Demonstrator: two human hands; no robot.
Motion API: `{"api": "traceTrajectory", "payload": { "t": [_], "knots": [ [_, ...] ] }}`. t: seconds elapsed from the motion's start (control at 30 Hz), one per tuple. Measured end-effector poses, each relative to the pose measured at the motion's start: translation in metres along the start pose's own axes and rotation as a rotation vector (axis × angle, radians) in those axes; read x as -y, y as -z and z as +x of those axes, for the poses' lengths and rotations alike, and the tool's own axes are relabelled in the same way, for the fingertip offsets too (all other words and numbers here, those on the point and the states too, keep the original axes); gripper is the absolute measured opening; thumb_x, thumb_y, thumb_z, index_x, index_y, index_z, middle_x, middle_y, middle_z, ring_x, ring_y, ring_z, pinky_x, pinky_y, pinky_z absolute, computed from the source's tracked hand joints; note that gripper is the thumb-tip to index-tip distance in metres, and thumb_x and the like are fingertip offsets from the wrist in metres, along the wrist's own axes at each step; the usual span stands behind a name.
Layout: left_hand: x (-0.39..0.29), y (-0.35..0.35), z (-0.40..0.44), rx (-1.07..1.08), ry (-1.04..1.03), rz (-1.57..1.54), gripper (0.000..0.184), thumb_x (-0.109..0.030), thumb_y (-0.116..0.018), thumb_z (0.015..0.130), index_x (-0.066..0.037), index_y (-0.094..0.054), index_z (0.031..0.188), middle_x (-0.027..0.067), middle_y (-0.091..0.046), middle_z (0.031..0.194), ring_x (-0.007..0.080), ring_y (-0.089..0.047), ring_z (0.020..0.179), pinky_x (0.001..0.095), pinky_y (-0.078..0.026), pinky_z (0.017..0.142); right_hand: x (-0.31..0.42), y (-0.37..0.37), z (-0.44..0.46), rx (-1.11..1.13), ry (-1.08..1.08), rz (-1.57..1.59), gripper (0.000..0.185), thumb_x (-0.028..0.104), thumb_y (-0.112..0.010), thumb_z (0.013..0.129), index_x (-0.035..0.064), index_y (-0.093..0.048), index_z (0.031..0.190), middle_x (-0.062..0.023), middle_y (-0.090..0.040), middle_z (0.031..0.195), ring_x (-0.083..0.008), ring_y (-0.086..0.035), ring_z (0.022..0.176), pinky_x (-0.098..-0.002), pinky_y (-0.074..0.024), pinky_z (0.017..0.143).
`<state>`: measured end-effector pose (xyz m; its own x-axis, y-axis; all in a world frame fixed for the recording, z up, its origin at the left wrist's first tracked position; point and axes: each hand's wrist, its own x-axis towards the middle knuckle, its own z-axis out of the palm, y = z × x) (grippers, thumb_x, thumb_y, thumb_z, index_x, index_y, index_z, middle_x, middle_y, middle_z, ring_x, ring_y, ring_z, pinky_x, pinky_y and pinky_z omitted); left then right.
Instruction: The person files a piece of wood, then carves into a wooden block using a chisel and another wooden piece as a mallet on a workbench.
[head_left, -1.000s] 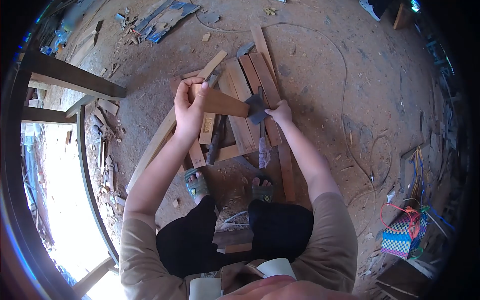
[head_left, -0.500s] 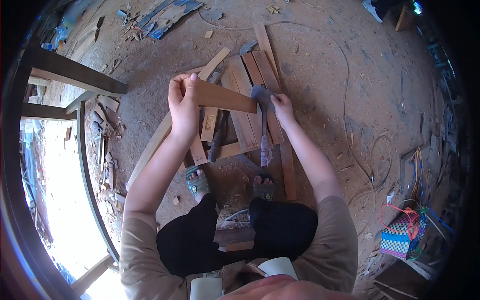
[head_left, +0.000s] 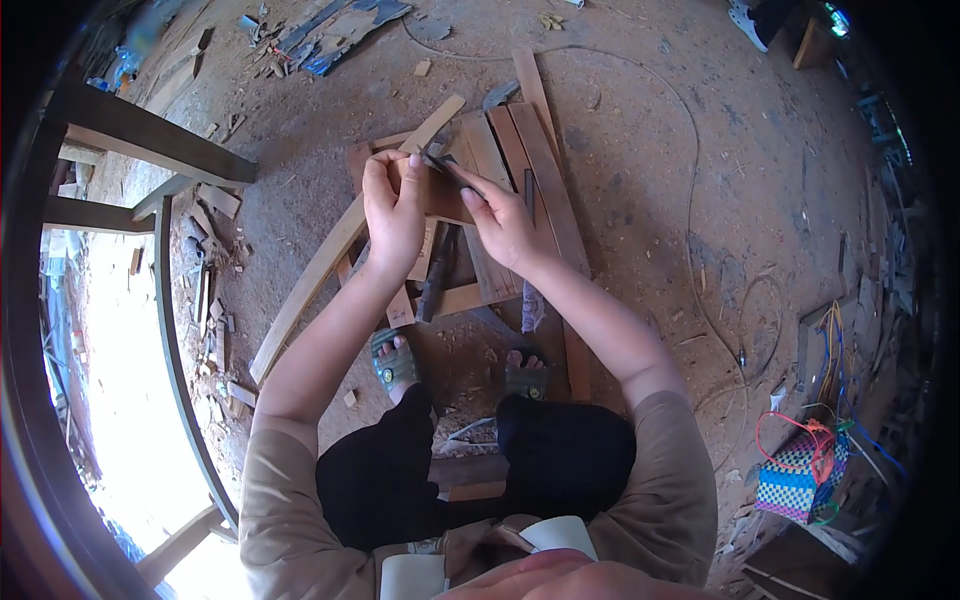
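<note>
Left hand [head_left: 394, 212] closed on one end of a wooden piece [head_left: 446, 202], right hand [head_left: 503, 225] partly curled, gripping a dark sheet [head_left: 455, 177] along it, above planks [head_left: 547, 185].

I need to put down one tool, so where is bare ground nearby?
Right: mostly bare ground between the board pile and the cable. Left: a similar, smaller patch between the long pale plank and scattered offcuts. Crowded: the board pile, where tools lie; the strip along the dark frame; around the woven basket.
</note>
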<state>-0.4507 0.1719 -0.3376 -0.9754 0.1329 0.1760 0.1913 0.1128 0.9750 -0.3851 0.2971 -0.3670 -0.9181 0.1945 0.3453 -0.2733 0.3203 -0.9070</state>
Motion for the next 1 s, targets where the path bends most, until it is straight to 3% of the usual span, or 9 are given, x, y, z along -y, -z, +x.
{"api": "traceTrajectory", "payload": {
  "t": [0.13, 0.23, 0.3, 0.4, 0.53, 0.63, 0.8, 0.87, 1.0],
  "knots": [
    [0.011, 0.005, 0.006, -0.04, -0.044, 0.069, 0.018, -0.02, -0.051, 0.089, -0.004, -0.047, 0.094, 0.0005, -0.049, 0.084, 0.0058, -0.044, 0.078, 0.0203, -0.037, 0.07, -0.03, -0.012, -0.015, -0.038, 0.057, -0.091, 0.03, 0.012, -0.045, 0.089, 0.0093, -0.049, 0.119, -0.0167, -0.058, 0.106, -0.0275, -0.058, 0.095, -0.0301, -0.0454, 0.078],
    [0.007, 0.009, 0.01, -0.048, 0.008, 0.044, 0.018, -0.018, -0.053, 0.087, -0.002, -0.047, 0.092, 0.004, -0.05, 0.082, 0.0101, -0.046, 0.076, 0.024, -0.039, 0.069, -0.092, 0.001, -0.044, -0.093, -0.059, -0.132, 0.028, 0.014, -0.043, 0.09, 0.0073, -0.05, 0.116, -0.0176, -0.057, 0.105, -0.031, -0.056, 0.097, -0.0329, -0.0442, 0.081],
    [0.0, 0.009, 0.011, -0.042, 0.052, -0.004, 0.018, -0.016, -0.055, 0.084, -0.001, -0.048, 0.089, 0.0076, -0.051, 0.08, 0.0145, -0.047, 0.074, 0.0277, -0.041, 0.069, -0.12, 0.023, -0.053, 0.049, -0.42, -0.341, 0.027, 0.016, -0.042, 0.09, 0.0055, -0.051, 0.113, -0.0187, -0.057, 0.105, -0.0336, -0.055, 0.098, -0.0349, -0.0434, 0.082],
    [-0.01, -0.001, 0.007, 0.032, 0.007, 0.022, 0.018, -0.016, -0.055, 0.084, -0.001, -0.047, 0.089, 0.0083, -0.05, 0.079, 0.0154, -0.047, 0.073, 0.0282, -0.041, 0.068, -0.131, 0.025, -0.051, 0.056, -0.456, -0.333, 0.027, 0.019, -0.041, 0.09, 0.0049, -0.051, 0.111, -0.0202, -0.056, 0.105, -0.0347, -0.054, 0.099, -0.0349, -0.0435, 0.081],
    [-0.008, -0.01, 0.007, 0.064, -0.109, 0.082, 0.019, -0.016, -0.055, 0.085, 0.0, -0.047, 0.088, 0.0092, -0.05, 0.078, 0.0158, -0.047, 0.073, 0.0288, -0.041, 0.067, -0.065, 0.011, -0.007, -0.072, -0.147, -0.077, 0.026, 0.018, -0.044, 0.09, 0.0029, -0.051, 0.109, -0.0197, -0.059, 0.094, -0.0313, -0.058, 0.087, -0.0311, -0.0431, 0.078],
    [-0.005, -0.011, 0.008, 0.055, -0.15, 0.087, 0.018, -0.016, -0.055, 0.085, 0.0, -0.047, 0.088, 0.0093, -0.05, 0.078, 0.016, -0.048, 0.073, 0.0292, -0.041, 0.068, -0.009, 0.006, 0.016, -0.091, -0.09, 0.11, 0.025, 0.018, -0.045, 0.09, 0.0019, -0.051, 0.108, -0.0182, -0.058, 0.09, -0.0286, -0.058, 0.084, -0.0298, -0.0425, 0.077],
    [-0.01, -0.004, 0.005, 0.068, -0.06, 0.065, 0.018, -0.015, -0.055, 0.084, 0.0, -0.046, 0.088, 0.0094, -0.05, 0.08, 0.0157, -0.048, 0.074, 0.0295, -0.041, 0.07, -0.07, 0.008, -0.013, -0.099, -0.094, -0.043, 0.026, 0.021, -0.043, 0.09, 0.0019, -0.051, 0.107, -0.0197, -0.059, 0.091, -0.0315, -0.058, 0.087, -0.0325, -0.0432, 0.076],
    [-0.012, -0.001, 0.004, 0.091, -0.083, 0.098, 0.018, -0.016, -0.054, 0.086, -0.001, -0.046, 0.091, 0.0054, -0.048, 0.08, 0.0119, -0.046, 0.075, 0.0258, -0.04, 0.07, -0.11, 0.024, -0.039, -0.013, -0.365, -0.292, 0.028, 0.024, -0.042, 0.091, 0.002, -0.052, 0.106, -0.02, -0.059, 0.091, -0.0334, -0.058, 0.089, -0.0348, -0.0433, 0.076],
    [-0.005, -0.004, 0.005, 0.144, -0.208, 0.212, 0.018, -0.017, -0.052, 0.088, -0.002, -0.045, 0.094, 0.0019, -0.047, 0.081, 0.0085, -0.044, 0.077, 0.0226, -0.038, 0.071, -0.135, 0.038, -0.051, -0.005, -0.482, -0.293, 0.03, 0.026, -0.042, 0.09, 0.0025, -0.052, 0.105, -0.0196, -0.059, 0.092, -0.034, -0.057, 0.091, -0.0362, -0.0432, 0.076]
  ]
}}
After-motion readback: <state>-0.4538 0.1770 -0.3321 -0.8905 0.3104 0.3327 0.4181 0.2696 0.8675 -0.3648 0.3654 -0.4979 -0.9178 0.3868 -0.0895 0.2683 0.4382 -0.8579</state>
